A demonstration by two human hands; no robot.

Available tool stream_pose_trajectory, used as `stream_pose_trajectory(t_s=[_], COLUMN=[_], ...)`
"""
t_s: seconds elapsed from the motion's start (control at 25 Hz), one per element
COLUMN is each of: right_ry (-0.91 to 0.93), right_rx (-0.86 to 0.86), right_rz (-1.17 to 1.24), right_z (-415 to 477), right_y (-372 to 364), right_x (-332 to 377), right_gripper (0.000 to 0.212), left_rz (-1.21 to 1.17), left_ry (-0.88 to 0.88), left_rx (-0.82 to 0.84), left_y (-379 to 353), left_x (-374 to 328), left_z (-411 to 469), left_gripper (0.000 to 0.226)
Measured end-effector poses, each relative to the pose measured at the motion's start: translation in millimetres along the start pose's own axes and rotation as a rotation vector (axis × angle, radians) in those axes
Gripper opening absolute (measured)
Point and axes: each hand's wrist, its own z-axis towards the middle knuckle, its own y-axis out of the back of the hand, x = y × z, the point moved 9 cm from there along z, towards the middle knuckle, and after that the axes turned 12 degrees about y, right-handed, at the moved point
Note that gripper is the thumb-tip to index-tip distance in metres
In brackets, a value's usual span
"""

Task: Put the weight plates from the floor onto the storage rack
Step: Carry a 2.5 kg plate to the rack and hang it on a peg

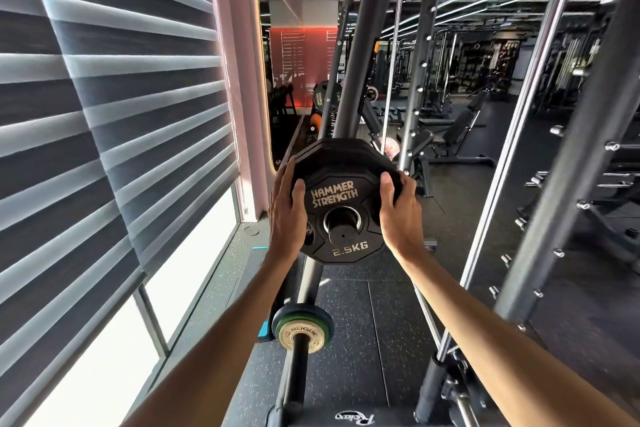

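- Black many-sided rubber weight plate (341, 198) at frame centre, off the floor, with its centre hole around a black round storage peg (343, 230); the peg's end pokes out through the steel-ringed hole.
- Gold writing on the plate face: "HAMMER STRENGTH" above the hole, "2.5KG" below it.
- Thick black edge behind the plate's 12 o'clock; cannot tell if it is a second plate.
- Left hand (287, 215) is clamped on the plate's 9 o'clock edge, thumb on the face, fingers behind the rim.
- Right hand (401, 215) is clamped on the 3 o'clock edge, thumb on the face beside the "H" of "STRENGTH", fingers curled behind.
- Grey steel rack upright (367, 45) rises behind the plate toward 12 o'clock.
- At 6 o'clock, low down: small green-rimmed plate with a pale hub (303, 333), marked "ROGUE", on a dark barbell sleeve (294, 367).
- Bottom edge, 6 o'clock: white script logo (355, 419), upside down, reads roughly "Relax".
- Far black plate (320, 97) at 12 o'clock, gold lettering too small to read surely.
- Grey-and-white striped window blinds (104, 114) fill 9 o'clock.
- Black speckled rubber floor (346, 322) underneath.
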Motion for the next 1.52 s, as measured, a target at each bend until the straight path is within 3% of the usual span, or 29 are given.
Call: stream_pose_trajectory(t_s=[0.2,0.44,0.8,1.0,1.2,1.4,1.52], right_ry=[0.113,0.326,0.392,0.422,0.4,0.325,0.391], right_rx=[-0.047,-0.17,-0.27,-0.309,-0.255,-0.06,-0.025], right_rz=[-0.141,-0.222,-0.234,-0.205,-0.269,-0.357,-0.397], right_z=[2,12,27,26,25,25,27], right_y=[0,2,-4,-3,-2,2,-9], right_x=[4,8,-1,1,7,20,60], right_gripper=[0.076,0.062,0.058,0.056,0.054,0.053,0.045], left_rz=[0.075,0.142,0.147,0.151,0.18,0.28,0.251], left_ry=[-0.051,-0.199,-0.302,-0.334,-0.285,-0.193,-0.119], left_rx=[-0.05,-0.219,-0.378,-0.386,-0.357,-0.168,-0.2], left_y=[0,3,1,0,3,11,42], left_x=[-5,-4,4,0,-3,-19,-28], left_z=[-5,-2,8,7,5,-1,-1], left_gripper=[0.05,0.053,0.046,0.046,0.044,0.044,0.033])
